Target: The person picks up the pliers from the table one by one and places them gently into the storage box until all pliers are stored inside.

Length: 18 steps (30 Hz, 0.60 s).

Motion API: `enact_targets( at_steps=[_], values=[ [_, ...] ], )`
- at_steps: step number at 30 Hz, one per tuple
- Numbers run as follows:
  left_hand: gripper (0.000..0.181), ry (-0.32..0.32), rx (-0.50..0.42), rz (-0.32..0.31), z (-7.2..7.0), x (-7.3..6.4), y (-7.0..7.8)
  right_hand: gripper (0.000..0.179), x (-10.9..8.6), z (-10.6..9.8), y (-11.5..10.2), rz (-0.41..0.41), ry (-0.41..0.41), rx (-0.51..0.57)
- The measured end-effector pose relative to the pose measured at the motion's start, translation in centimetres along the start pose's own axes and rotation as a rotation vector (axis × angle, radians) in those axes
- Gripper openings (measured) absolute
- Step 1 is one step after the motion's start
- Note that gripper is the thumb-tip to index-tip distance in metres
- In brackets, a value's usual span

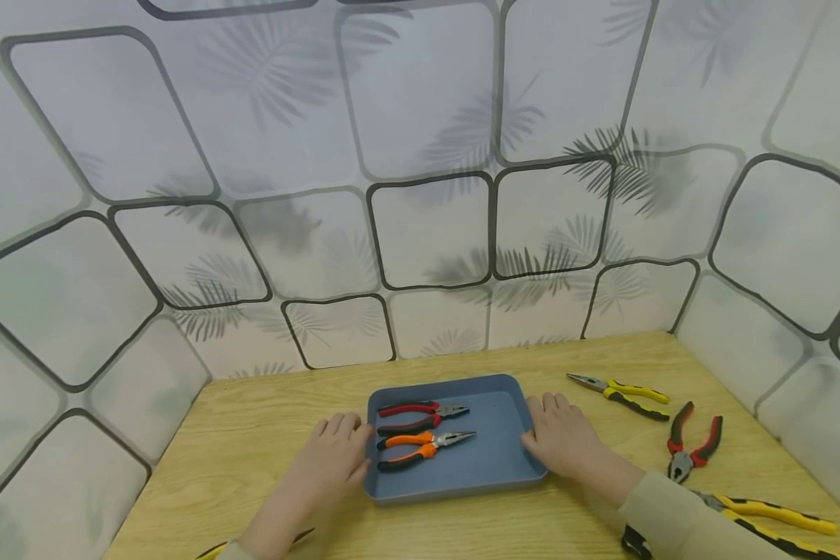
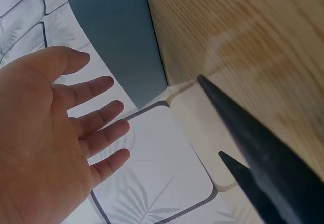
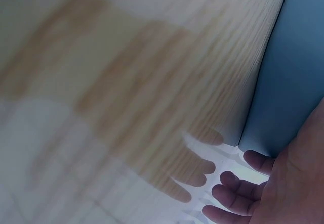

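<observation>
A shallow blue-grey tray (image 1: pixel 493 459) lies on the table between the two hands. Inside, toward its left, are red-and-black pliers (image 1: pixel 409 408) and, nearer the front, orange-and-black needle-nose pliers (image 1: pixel 420 445). The left hand (image 1: pixel 336 451) is at the tray's left wall; in the left wrist view its fingers (image 2: pixel 101 133) are spread and loosely bent beside that wall. At the right wall is the right hand (image 1: pixel 563 435), its thumb by the rim. The right wrist view shows its relaxed fingers (image 3: pixel 235 198) close to the tray's outer side. Neither hand grips any pliers.
Right of the tray lie yellow-and-black needle-nose pliers (image 1: pixel 619 393), red-and-black pliers (image 1: pixel 689 451) and yellow-handled pliers (image 1: pixel 770 509) partly behind the right sleeve. Dark plier tips (image 2: pixel 273 158) show below the left hand. Patterned walls (image 1: pixel 434 233) enclose the wooden table (image 1: pixel 252 420).
</observation>
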<state>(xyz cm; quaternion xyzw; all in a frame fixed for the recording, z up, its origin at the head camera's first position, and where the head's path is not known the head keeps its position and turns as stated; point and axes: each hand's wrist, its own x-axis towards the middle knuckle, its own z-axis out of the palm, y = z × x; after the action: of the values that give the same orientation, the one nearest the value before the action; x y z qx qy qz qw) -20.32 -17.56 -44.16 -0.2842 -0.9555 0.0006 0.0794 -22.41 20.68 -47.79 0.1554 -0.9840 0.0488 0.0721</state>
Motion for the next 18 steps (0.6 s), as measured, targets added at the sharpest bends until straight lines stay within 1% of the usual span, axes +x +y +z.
enact_targets(
  at_steps=[4,13,15,18],
  values=[
    [0.033,0.002,0.012,-0.005,-0.1,-0.2,-0.1,0.042,0.0,-0.1,0.0,-0.005,-0.001,0.000],
    [0.032,0.002,-0.002,-0.024,-0.6,-0.8,0.0,0.044,-0.1,-0.1,-0.1,-0.006,0.011,0.001],
    [0.031,0.000,-0.010,-0.026,-0.6,-1.0,-0.1,0.044,-0.1,-0.1,-0.1,-0.006,0.011,0.004],
    [0.032,-0.023,-0.031,-0.040,-0.5,-1.2,-0.2,0.045,0.0,-0.1,0.0,-0.006,0.006,-0.001]
  ],
)
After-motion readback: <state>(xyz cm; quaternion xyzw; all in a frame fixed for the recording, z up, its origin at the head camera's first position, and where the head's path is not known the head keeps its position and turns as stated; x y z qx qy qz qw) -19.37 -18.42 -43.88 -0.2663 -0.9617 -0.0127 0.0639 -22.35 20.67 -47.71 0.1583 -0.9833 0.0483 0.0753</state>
